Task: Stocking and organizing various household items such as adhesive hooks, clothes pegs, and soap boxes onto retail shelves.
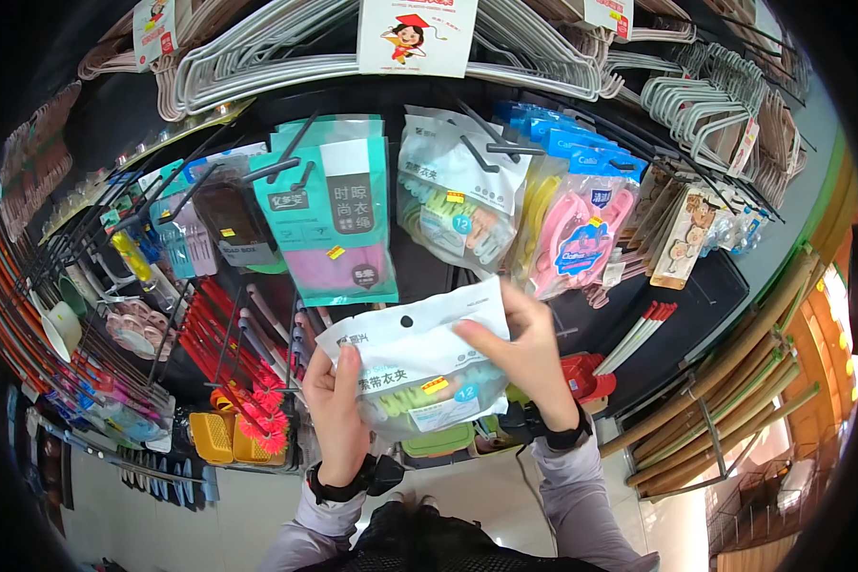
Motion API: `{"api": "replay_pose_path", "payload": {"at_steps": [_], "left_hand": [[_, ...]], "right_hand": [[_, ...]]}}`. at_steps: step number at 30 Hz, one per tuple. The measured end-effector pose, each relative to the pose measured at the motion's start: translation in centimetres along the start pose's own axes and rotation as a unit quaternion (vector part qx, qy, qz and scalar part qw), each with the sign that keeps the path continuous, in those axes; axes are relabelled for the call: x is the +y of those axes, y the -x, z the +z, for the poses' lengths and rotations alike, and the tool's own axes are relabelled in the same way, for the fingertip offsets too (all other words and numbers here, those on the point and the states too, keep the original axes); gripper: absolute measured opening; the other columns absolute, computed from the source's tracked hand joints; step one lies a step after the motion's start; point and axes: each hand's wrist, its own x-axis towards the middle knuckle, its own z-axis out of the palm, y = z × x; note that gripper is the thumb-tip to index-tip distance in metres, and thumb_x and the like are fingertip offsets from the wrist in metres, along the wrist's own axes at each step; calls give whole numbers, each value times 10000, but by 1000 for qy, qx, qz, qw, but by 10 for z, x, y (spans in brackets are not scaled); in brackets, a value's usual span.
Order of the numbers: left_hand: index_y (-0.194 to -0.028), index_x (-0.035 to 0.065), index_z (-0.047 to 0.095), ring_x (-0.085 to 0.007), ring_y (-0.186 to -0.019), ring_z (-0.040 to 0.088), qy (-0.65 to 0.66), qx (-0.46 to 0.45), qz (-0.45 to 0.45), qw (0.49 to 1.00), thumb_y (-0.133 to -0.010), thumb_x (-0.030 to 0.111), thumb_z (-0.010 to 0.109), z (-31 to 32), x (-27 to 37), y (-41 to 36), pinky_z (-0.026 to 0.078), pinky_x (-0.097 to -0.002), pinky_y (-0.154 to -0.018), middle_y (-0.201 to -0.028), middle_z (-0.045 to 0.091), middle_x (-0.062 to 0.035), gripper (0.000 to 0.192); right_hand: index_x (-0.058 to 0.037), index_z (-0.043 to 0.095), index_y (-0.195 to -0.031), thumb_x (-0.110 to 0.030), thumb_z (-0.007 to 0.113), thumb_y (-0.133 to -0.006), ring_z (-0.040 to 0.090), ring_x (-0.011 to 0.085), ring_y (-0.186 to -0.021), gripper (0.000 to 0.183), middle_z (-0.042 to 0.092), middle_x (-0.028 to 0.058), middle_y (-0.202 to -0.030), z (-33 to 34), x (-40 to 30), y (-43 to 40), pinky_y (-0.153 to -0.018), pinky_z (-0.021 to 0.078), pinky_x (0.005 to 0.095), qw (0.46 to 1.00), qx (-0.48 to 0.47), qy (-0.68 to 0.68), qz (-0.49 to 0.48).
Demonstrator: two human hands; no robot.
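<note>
A white and clear plastic bag of clothespins [429,357] is stretched between my two hands in front of the display rack. My left hand [339,404] pinches its left edge, thumb on the front. On the bag's upper right part, my right hand [525,354] has its thumb on the front and its fingers behind. Green and pale clips show through the lower part, with a small yellow tag over them. Similar clothespin bags [461,193] hang on a hook just above. Teal clothesline packets [332,222] hang to their left, and pink clip packs [583,229] to their right.
White wire hangers [272,68] line the top of the rack. Black metal hooks stick out towards me. Yellow plastic baskets [212,437] and red flower-like brushes [264,407] are at lower left. Brown rolls [729,365] lean at the right. A cable [536,493] runs along the tiled floor.
</note>
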Motion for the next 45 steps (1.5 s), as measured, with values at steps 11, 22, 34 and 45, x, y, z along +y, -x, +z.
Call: {"api": "replay_pose_path", "payload": {"at_steps": [11,22,34,45], "left_hand": [[-1177,36,344,-265,-980,549,-133,-40,107,985,-937,198,389,-16,-27,25,444,-350,-835,-1140,478,-180,292],[-1147,5,338,-184,-896,550,-165,-26,-54,984,-931,67,407,-59,-32,64,448,-297,-810,-986,537,-149,235],[-1086,-2,404,-191,-874,568,-185,-34,-96,977,-934,82,404,-137,23,103,460,-298,-789,-950,561,-140,174],[-1098,21,417,-167,-928,548,-237,219,-42,946,-923,107,465,-396,219,298,441,-288,-828,-1005,564,-112,201]], "right_hand": [[22,645,-890,-133,658,-807,541,33,-650,177,639,24,-777,-36,-11,-75,-565,404,182,980,168,-43,-93],[17,650,-903,-145,661,-803,538,36,-664,190,643,34,-790,-41,-2,-87,-597,404,178,973,204,-50,-96],[44,534,-1155,-209,576,-869,541,119,-912,384,592,97,-1083,-26,22,-91,-757,412,205,904,292,312,-26],[23,488,-1016,-76,432,-914,493,214,-882,153,514,124,-977,291,62,266,-807,411,325,947,284,149,-4]]}}
